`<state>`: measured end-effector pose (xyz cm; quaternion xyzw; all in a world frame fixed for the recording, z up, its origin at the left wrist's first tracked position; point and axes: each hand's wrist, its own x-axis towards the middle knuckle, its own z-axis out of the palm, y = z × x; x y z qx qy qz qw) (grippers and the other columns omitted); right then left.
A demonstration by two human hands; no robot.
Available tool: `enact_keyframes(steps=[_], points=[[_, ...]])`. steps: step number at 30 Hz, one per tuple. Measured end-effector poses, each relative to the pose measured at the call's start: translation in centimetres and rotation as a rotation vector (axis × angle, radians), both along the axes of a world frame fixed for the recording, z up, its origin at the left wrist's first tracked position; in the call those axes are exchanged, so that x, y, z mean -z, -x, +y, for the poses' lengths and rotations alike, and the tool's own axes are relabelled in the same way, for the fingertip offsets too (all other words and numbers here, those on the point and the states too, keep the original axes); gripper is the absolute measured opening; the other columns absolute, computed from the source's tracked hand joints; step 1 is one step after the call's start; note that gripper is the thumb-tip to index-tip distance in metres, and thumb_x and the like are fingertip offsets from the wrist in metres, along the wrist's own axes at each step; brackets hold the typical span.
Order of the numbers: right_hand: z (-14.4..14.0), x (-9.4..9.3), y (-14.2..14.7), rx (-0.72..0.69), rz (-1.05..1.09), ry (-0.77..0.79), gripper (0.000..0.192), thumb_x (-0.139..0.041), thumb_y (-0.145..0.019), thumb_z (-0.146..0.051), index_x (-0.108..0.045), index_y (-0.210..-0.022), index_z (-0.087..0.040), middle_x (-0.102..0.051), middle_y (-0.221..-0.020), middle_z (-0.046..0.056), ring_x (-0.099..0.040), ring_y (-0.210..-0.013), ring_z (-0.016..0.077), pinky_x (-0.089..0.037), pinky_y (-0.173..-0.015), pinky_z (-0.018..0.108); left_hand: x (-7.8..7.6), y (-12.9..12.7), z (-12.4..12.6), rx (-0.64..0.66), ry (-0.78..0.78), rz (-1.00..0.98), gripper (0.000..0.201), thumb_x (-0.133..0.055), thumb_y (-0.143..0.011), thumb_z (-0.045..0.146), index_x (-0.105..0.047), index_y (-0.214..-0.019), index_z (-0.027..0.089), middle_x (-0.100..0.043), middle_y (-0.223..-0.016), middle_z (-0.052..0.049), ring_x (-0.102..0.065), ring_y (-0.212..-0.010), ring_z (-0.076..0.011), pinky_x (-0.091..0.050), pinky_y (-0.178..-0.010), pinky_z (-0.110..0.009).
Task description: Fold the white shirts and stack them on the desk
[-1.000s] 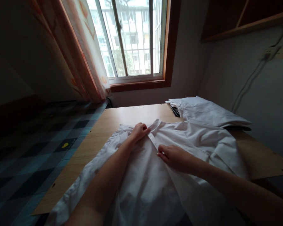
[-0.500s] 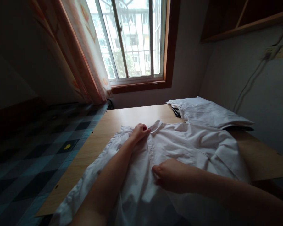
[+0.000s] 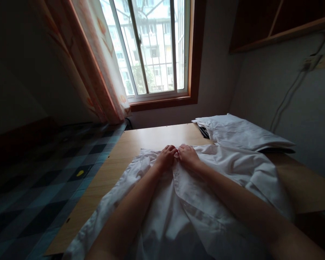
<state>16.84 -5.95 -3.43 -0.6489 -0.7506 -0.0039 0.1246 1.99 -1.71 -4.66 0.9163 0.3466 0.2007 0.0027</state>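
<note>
A pale wooden table [image 3: 151, 137] with a flat laminate top stretches out beneath both hands and runs on past the fingertips toward the wall under the window. Spread across it is a crumpled white cotton shirt [image 3: 233, 169], which lies under both forearms, reaches out to the right of the right hand and hangs off the near table edge below the elbows. Beyond the right hand and further to its right sits a folded stack of white cloth [image 3: 241, 133] on the far corner of the table, just beside the spread shirt, with a dark flat object showing at its near-left edge, too dim to identify. The left hand [image 3: 166, 157] rests on the shirt's far edge with its fingers curled down into the fabric, pinching it. The right hand [image 3: 188, 156] lies just beside it, knuckles nearly touching, fingers likewise bent and gripping the same far edge of the shirt.
</note>
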Motion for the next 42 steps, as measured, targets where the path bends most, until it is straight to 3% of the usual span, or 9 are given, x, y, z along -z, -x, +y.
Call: enact_keyframes(steps=[5,9,14,22,28,33,37,39,42], points=[[-0.1,1.8,-0.7,-0.007,0.026,0.005,0.045,-0.032,-0.102,-0.028,-0.052,-0.139,-0.013,-0.043,-0.153,0.014,-0.03,-0.145,0.0256,-0.02,-0.118,0.046,1.0,-0.5,-0.1,0.051,0.087,-0.018,0.033,-0.043,-0.096,0.017,-0.064,-0.122,0.015,-0.064,-0.13,-0.013,-0.057,-0.123,-0.0212,-0.04,-0.112,-0.036],[0.5,2.4,-1.9,-0.003,0.027,0.107,0.053,-0.028,-0.103,-0.035,-0.037,-0.152,-0.017,-0.026,-0.162,0.009,-0.018,-0.15,0.0232,-0.011,-0.12,0.052,2.0,-0.1,-0.4,-0.004,0.136,0.056,0.046,-0.04,-0.1,0.032,-0.049,-0.142,0.016,-0.048,-0.15,-0.013,-0.041,-0.142,-0.0226,-0.028,-0.12,-0.041],[1.3,3.0,-3.3,0.008,0.036,0.178,0.059,-0.021,-0.103,-0.041,-0.025,-0.157,-0.016,-0.016,-0.164,0.008,-0.013,-0.151,0.0213,-0.01,-0.121,0.052,2.0,0.1,-1.0,-0.033,0.192,0.161,0.055,-0.039,-0.1,0.043,-0.04,-0.15,0.021,-0.036,-0.158,-0.011,-0.027,-0.149,-0.0242,-0.018,-0.122,-0.046],[2.4,3.2,-4.6,0.006,0.012,0.178,0.058,-0.019,-0.103,-0.038,-0.025,-0.157,-0.018,-0.018,-0.164,0.008,-0.016,-0.151,0.0207,-0.011,-0.121,0.051,1.7,-0.1,-2.2,-0.058,0.068,0.197,0.053,-0.038,-0.1,0.044,-0.045,-0.146,0.019,-0.038,-0.156,-0.013,-0.027,-0.149,-0.0278,-0.019,-0.121,-0.048],[2.8,3.8,-5.1,0.025,0.006,0.16,0.058,-0.021,-0.103,-0.042,-0.025,-0.157,-0.023,-0.02,-0.164,0.006,-0.016,-0.151,0.0222,-0.012,-0.12,0.052,0.9,-0.5,-4.1,0.0,0.022,0.244,0.052,-0.036,-0.099,0.033,-0.047,-0.142,0.007,-0.047,-0.149,-0.022,-0.037,-0.144,-0.0311,-0.028,-0.118,-0.044],[2.5,3.8,-5.1,0.02,-0.009,0.143,0.058,-0.022,-0.103,-0.044,-0.026,-0.157,-0.023,-0.021,-0.163,0.007,-0.017,-0.151,0.0228,-0.012,-0.12,0.051,0.7,0.4,-5.4,-0.031,0.092,0.281,0.055,-0.04,-0.098,0.04,-0.046,-0.146,0.013,-0.043,-0.152,-0.021,-0.034,-0.144,-0.0359,-0.029,-0.116,-0.048],[2.2,3.7,-5.0,0.019,-0.016,0.125,0.057,-0.022,-0.103,-0.044,-0.028,-0.156,-0.023,-0.023,-0.163,0.007,-0.018,-0.15,0.0226,-0.013,-0.12,0.049,0.2,2.2,-6.4,0.012,0.093,0.262,0.055,-0.043,-0.097,0.047,-0.049,-0.144,0.018,-0.047,-0.15,-0.017,-0.038,-0.142,-0.0335,-0.03,-0.115,-0.046],[2.2,3.7,-5.0,0.027,-0.014,0.127,0.057,-0.023,-0.103,-0.044,-0.029,-0.156,-0.023,-0.024,-0.163,0.007,-0.019,-0.15,0.0226,-0.013,-0.12,0.049,-0.9,3.5,-6.4,-0.041,0.056,0.249,0.051,-0.047,-0.095,0.043,-0.051,-0.141,0.02,-0.054,-0.144,-0.015,-0.047,-0.135,-0.0316,-0.035,-0.112,-0.044],[2.2,3.8,-4.9,0.034,-0.014,0.134,0.057,-0.023,-0.103,-0.043,-0.029,-0.156,-0.023,-0.024,-0.163,0.007,-0.019,-0.15,0.0227,-0.013,-0.12,0.049,-3.6,6.3,-5.6,-0.337,-0.032,0.247,0.036,-0.049,-0.093,0.031,-0.062,-0.124,0.017,-0.066,-0.121,-0.016,-0.061,-0.113,-0.0308,-0.046,-0.097,-0.041]])
